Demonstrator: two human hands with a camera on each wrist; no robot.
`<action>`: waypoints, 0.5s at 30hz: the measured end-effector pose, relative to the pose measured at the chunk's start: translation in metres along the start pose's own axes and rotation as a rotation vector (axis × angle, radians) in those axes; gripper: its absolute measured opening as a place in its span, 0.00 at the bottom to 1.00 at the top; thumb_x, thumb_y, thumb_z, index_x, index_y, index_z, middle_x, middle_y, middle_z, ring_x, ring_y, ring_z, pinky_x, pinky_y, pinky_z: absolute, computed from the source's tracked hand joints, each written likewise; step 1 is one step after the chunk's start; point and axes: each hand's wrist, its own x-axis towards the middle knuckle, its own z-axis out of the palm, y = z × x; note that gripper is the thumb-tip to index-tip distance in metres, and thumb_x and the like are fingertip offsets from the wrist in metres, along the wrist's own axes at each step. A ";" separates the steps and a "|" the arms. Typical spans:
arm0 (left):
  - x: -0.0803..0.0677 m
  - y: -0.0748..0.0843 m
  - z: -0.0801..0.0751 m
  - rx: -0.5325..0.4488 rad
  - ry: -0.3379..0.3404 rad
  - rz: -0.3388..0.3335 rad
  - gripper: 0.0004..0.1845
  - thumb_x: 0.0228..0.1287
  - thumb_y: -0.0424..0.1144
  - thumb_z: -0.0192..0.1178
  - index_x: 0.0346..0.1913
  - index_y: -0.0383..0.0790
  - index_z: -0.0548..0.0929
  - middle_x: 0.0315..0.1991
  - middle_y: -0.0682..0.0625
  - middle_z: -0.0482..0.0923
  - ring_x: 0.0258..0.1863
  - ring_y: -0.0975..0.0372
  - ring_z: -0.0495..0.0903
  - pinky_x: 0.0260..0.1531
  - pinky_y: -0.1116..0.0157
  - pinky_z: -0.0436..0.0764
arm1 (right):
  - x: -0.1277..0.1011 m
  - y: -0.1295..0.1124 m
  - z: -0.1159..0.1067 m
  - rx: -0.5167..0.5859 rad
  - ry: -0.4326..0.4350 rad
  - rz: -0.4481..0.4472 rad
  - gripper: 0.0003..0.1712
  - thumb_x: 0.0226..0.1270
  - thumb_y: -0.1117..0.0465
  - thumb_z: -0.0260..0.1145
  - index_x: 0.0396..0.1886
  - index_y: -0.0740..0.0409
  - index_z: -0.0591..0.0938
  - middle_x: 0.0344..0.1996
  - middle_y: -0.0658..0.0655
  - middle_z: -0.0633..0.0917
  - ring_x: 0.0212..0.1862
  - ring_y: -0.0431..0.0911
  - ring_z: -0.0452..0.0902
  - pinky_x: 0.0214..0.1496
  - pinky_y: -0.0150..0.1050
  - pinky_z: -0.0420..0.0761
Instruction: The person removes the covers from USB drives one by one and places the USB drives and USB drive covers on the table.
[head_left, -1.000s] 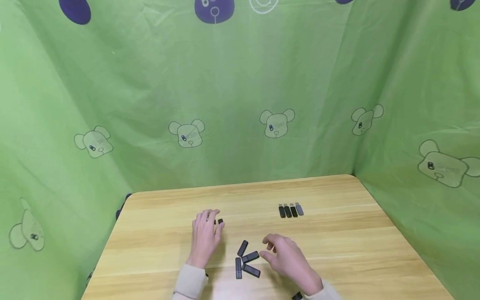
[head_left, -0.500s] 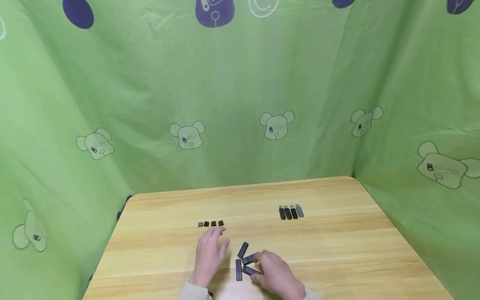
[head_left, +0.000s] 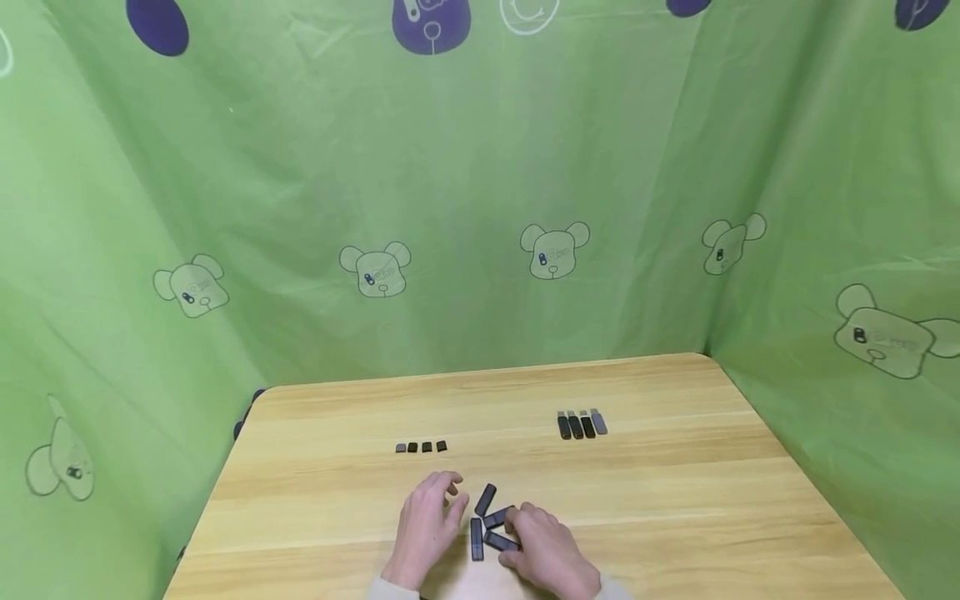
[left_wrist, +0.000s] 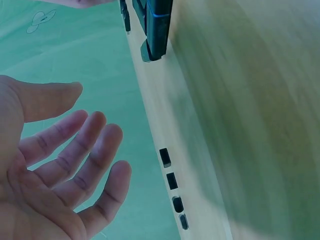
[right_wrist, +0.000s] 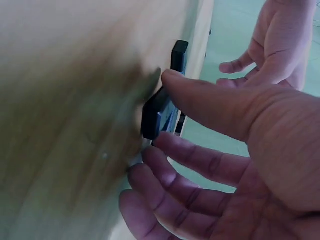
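Several black USB sticks (head_left: 486,498) lie in a loose pile near the front of the wooden table (head_left: 675,500). My right hand (head_left: 543,546) reaches into the pile from the right. In the right wrist view its thumb and fingers (right_wrist: 200,100) pinch one black stick (right_wrist: 156,115). My left hand (head_left: 431,517) hovers just left of the pile, holding nothing. The left wrist view shows its fingers (left_wrist: 75,155) relaxed, with the pile of sticks (left_wrist: 157,27) beyond them.
A row of small black caps (head_left: 421,447) lies behind my left hand and shows as the caps (left_wrist: 172,187) in the left wrist view. Another row of sticks (head_left: 581,423) sits at the back right. Green printed cloth (head_left: 480,208) walls the table on three sides.
My left hand drew back from the row of caps toward the pile, uncovering the caps. My right hand moved left onto the pile and took hold of a stick.
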 end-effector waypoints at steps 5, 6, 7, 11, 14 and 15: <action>-0.003 0.001 0.002 -0.029 -0.024 -0.006 0.12 0.61 0.34 0.69 0.47 0.37 0.84 0.36 0.47 0.87 0.31 0.60 0.84 0.31 0.72 0.78 | 0.001 0.002 0.002 0.018 -0.013 0.015 0.12 0.54 0.59 0.78 0.25 0.51 0.80 0.24 0.46 0.73 0.27 0.40 0.65 0.26 0.34 0.64; -0.004 0.001 0.002 -0.031 -0.026 -0.007 0.12 0.61 0.34 0.69 0.47 0.37 0.84 0.36 0.46 0.87 0.31 0.60 0.84 0.30 0.72 0.78 | 0.001 0.003 0.003 0.019 -0.021 0.021 0.12 0.55 0.59 0.77 0.24 0.51 0.79 0.24 0.46 0.73 0.27 0.40 0.65 0.26 0.34 0.64; -0.004 0.001 0.003 -0.034 -0.030 -0.010 0.12 0.61 0.34 0.70 0.47 0.37 0.84 0.36 0.46 0.87 0.30 0.60 0.84 0.30 0.73 0.78 | 0.001 0.003 0.003 0.019 -0.028 0.027 0.13 0.56 0.60 0.77 0.24 0.51 0.78 0.24 0.46 0.72 0.27 0.40 0.65 0.26 0.34 0.64; -0.003 0.001 0.003 -0.043 -0.022 -0.005 0.12 0.61 0.33 0.69 0.48 0.36 0.84 0.36 0.47 0.87 0.30 0.60 0.84 0.30 0.73 0.79 | 0.001 0.003 -0.001 0.005 -0.040 0.042 0.13 0.59 0.60 0.75 0.27 0.53 0.77 0.25 0.47 0.72 0.28 0.41 0.65 0.27 0.35 0.65; -0.001 0.001 0.003 -0.043 0.000 0.011 0.12 0.61 0.32 0.69 0.48 0.35 0.84 0.36 0.46 0.87 0.31 0.58 0.85 0.31 0.72 0.80 | -0.001 0.004 -0.006 0.022 -0.030 0.038 0.13 0.60 0.61 0.74 0.29 0.54 0.75 0.25 0.47 0.73 0.28 0.41 0.65 0.27 0.35 0.65; -0.001 0.001 0.002 -0.041 0.007 0.016 0.12 0.61 0.32 0.69 0.48 0.35 0.84 0.36 0.46 0.87 0.31 0.58 0.85 0.32 0.71 0.81 | -0.002 0.005 -0.008 0.032 -0.028 0.040 0.14 0.60 0.61 0.74 0.30 0.54 0.74 0.24 0.47 0.73 0.27 0.41 0.65 0.27 0.34 0.65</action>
